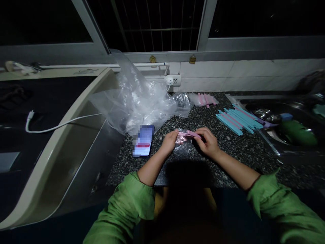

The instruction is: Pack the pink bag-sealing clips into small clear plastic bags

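Observation:
Over the dark speckled countertop (pixel 157 173), my left hand (pixel 169 142) is closed on the left end of some thin pink strips (pixel 186 133). My right hand (pixel 208 142) pinches their right end between thumb and fingers. Clear plastic (pixel 185 146), apparently a small bag, hangs just below the strips, between both hands; whether the strips are inside it I cannot tell. To the right lies a spread pile of light blue and pink strips (pixel 237 118). Further back are more pink strips (pixel 207 99) beside clear plastic.
A lit phone (pixel 143 141) lies left of my hands. Behind it bulges a large crumpled clear plastic bag (pixel 149 105). A white charger (pixel 169 81) sits in the wall socket, and a white cable (pixel 63 121) crosses the left appliance. At right is a sink (pixel 299 154) holding dishes.

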The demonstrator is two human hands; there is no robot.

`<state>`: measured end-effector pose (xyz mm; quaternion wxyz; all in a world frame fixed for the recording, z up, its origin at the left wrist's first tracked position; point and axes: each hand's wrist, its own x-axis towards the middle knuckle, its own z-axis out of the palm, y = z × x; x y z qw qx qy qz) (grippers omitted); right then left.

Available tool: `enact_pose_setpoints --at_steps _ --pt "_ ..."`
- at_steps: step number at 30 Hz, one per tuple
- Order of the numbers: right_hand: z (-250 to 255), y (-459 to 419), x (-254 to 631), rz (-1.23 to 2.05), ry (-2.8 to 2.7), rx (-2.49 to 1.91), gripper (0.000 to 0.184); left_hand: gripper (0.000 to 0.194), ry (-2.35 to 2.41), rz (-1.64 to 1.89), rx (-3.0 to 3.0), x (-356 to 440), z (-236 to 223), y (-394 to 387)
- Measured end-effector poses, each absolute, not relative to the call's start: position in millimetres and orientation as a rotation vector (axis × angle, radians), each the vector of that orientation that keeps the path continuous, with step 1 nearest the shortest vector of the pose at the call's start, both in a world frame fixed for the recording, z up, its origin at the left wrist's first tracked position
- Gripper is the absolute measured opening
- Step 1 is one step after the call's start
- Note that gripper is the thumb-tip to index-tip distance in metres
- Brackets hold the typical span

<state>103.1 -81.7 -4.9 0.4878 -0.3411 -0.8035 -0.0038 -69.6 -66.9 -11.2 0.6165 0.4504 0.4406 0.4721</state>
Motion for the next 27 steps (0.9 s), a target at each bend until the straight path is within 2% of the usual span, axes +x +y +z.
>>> enact_pose_setpoints --at_steps 16,27 --pt "-1.4 -80.0 110.4 -0.039 -1.851 -0.848 0.016 0.046 1.05 1.17 0.981 -74.4 -11.5 -63.3" --pt "-0.8 -78.5 116.5 -0.013 -1.792 -0.853 0.017 0.038 1.111 1.195 0.95 -76.1 -1.7 -66.6"
